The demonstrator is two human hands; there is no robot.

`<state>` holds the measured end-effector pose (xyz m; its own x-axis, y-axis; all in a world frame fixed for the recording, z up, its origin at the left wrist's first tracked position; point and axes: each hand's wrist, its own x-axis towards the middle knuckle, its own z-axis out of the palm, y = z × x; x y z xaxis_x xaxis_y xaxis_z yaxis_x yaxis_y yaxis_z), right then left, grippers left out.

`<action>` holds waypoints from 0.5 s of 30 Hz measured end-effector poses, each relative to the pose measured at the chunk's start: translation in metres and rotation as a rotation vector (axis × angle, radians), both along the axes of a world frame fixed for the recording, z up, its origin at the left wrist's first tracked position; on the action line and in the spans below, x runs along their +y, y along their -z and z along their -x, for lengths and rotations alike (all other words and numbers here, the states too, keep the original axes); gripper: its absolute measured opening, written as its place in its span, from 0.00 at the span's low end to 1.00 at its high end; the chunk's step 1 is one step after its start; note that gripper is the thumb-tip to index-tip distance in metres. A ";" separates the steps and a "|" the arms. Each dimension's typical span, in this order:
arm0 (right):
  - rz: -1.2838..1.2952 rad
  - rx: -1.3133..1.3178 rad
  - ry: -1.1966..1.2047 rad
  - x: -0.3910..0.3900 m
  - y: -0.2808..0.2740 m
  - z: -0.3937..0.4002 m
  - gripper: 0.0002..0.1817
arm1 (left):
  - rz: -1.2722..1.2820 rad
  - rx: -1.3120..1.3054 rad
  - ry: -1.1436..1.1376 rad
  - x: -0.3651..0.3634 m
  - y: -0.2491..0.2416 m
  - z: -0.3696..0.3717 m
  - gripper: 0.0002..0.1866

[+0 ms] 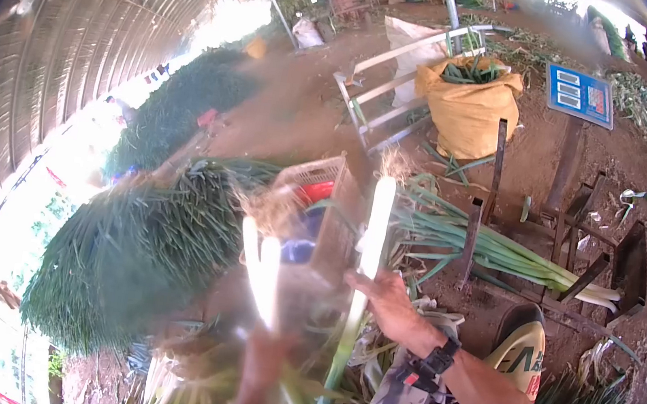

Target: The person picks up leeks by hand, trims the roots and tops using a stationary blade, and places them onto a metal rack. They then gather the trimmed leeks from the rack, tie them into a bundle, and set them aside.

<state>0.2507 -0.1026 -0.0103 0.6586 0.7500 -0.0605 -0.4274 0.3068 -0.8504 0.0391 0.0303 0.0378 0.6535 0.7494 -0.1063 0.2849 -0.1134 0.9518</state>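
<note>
In the head view my right hand, a dark watch on its wrist, is closed around a thick green onion held upright, roots at the top and green end down. My left hand is smeared by motion and low in the middle; a pair of green onions with white shanks and frayed roots rises out of it. Below the hands lie loose onion leaves and peelings. To the right, a bundle of green onions rests across a dark metal rack.
A plastic crate with red and blue contents stands ahead, beside a large heap of green onions at the left. Farther off are a yellow sack, a pale metal frame and a blue scale display. My knee is close below.
</note>
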 end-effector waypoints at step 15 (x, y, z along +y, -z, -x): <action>0.065 -0.290 -0.262 0.003 -0.070 0.017 0.30 | 0.132 -0.219 0.203 -0.036 -0.026 -0.036 0.28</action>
<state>0.2337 -0.0995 0.0598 0.4419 0.8959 0.0467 -0.2234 0.1603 -0.9615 0.0755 -0.0052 0.0638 0.8060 0.5909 -0.0346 0.0560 -0.0180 0.9983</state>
